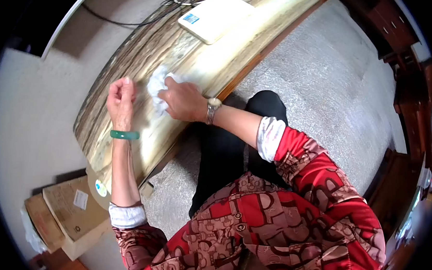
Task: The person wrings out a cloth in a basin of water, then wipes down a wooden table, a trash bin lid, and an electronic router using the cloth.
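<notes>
A crumpled white cloth (157, 87), or possibly a wad of tissue, is pressed on the marbled tabletop (126, 57) under my right hand (184, 100). The fingers of that hand are closed around the cloth, and a metal watch is on its wrist. To the left, my left hand (121, 98) is held with its fingers curled in and the thumb lying along them. Nothing shows in it. It is over the table beside the cloth, not touching it, with a green bangle (124, 134) around the wrist.
A white box-shaped device (215, 18) with a blue label lies farther along the table, black and white cables (171, 3) behind it. Cardboard boxes (70, 209) stand on the floor at lower left. Dark wooden furniture (412, 102) lines the right side.
</notes>
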`<state>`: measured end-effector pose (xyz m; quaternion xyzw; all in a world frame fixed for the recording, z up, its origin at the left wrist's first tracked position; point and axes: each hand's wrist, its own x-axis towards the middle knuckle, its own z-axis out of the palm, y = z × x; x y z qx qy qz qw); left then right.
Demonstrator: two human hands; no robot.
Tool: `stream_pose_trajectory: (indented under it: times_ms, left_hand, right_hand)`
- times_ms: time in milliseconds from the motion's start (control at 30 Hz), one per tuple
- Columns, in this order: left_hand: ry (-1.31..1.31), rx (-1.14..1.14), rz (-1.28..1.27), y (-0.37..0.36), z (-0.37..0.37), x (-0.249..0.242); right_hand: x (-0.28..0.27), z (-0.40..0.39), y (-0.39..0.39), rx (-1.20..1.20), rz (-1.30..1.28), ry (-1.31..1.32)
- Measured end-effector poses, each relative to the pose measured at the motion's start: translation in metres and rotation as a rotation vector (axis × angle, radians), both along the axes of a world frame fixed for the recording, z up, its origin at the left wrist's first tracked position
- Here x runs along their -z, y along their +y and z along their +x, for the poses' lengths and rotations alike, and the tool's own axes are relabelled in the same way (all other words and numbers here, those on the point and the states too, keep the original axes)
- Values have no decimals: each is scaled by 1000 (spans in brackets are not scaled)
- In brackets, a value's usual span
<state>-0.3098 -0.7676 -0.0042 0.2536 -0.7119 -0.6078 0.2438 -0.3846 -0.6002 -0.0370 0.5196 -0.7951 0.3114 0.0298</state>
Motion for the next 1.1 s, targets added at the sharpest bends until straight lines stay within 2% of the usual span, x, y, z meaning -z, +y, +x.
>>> stream_pose_trajectory:
  times_ms: [33,100,133,167,233,300,333,367,433,467,533,633,667,767,833,967,1033,1100]
  left_hand:
    - [38,-28,-69,-2,12,-9]
    - [115,-82,-200,-5,33,-28]
    - [66,-57,-240,-6,42,-36]
    - [70,-69,-235,-3,45,-35]
    - [103,10,-329,8,40,-31]
    - [-56,106,-473,23,30,-31]
    - [-86,144,-655,29,21,-25]
    - [-123,179,-835,33,10,-13]
    - [-178,245,-1043,43,-11,13]
    - [-177,234,-1047,51,-18,19]
    - [-398,326,-1046,77,-27,19]
    - [-424,333,-1058,87,-50,29]
    - [-377,318,-1167,85,-59,40]
    - [-233,312,-1188,78,-91,50]
    - [-198,223,-1164,66,-114,57]
    - [-337,179,-1137,36,-148,57]
    - [-424,163,-1141,21,-149,56]
    - [-635,126,-1157,-2,-139,56]
  right_hand:
    - [0,-1,-9,-19,-6,0]
    - [-1,-20,-31,-241,-328,-582]
    - [-2,-24,-34,-214,-321,-1189]
    - [-2,-29,-31,-221,-310,-1185]
    - [-5,-43,-13,-80,-83,-144]
    - [-10,-61,-3,228,93,-284]
    - [-16,-72,9,195,33,-324]
    - [-20,-78,19,290,54,-294]
    - [-24,-91,34,363,-2,-56]
    - [-25,-97,37,354,-7,-50]
    - [-25,-101,38,494,-8,205]
    - [-29,-114,39,562,55,203]
    - [-29,-119,40,548,51,205]
    - [-25,-133,40,522,14,212]
    - [-13,-139,42,537,-106,198]
    - [8,-118,48,506,-291,89]
    - [18,-109,47,479,-395,-177]
    - [23,-117,47,457,-534,-111]
